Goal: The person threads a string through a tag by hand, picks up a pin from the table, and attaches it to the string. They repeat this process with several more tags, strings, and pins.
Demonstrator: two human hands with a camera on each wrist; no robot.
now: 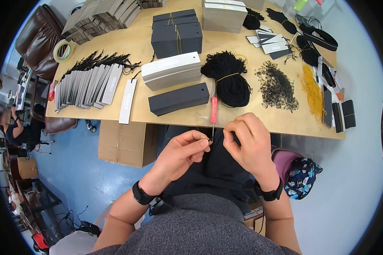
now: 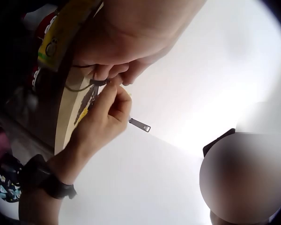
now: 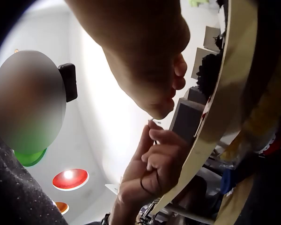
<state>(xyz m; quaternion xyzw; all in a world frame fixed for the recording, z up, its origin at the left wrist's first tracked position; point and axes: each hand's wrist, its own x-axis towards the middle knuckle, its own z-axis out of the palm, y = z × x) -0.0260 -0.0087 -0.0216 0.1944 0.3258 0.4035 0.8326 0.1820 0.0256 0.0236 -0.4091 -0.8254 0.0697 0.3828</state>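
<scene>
In the head view my left hand [image 1: 181, 155] pinches a thin black cord between thumb and forefinger, just below the table's front edge. Part of that black cord [image 3: 145, 185] loops across the left fingers in the right wrist view. A tool with a pink-red handle [image 1: 214, 110] lies at the edge, its thin metal shaft reaching down to the left fingertips. My right hand [image 1: 251, 146] is close by on the right, thumb and forefinger brought together on the cord; the fingers mostly hide the pinched part. Both hands' fingertips nearly meet in the left wrist view.
On the wooden table [image 1: 132, 111] are a black tag stack [image 1: 178, 100], a white tag stack [image 1: 170, 70], a bundle of black cords [image 1: 232, 85], a pile of small dark pins [image 1: 276, 87], yellow cords [image 1: 312, 93] and a row of strung tags [image 1: 83, 87]. A cardboard box [image 1: 123, 142] stands below.
</scene>
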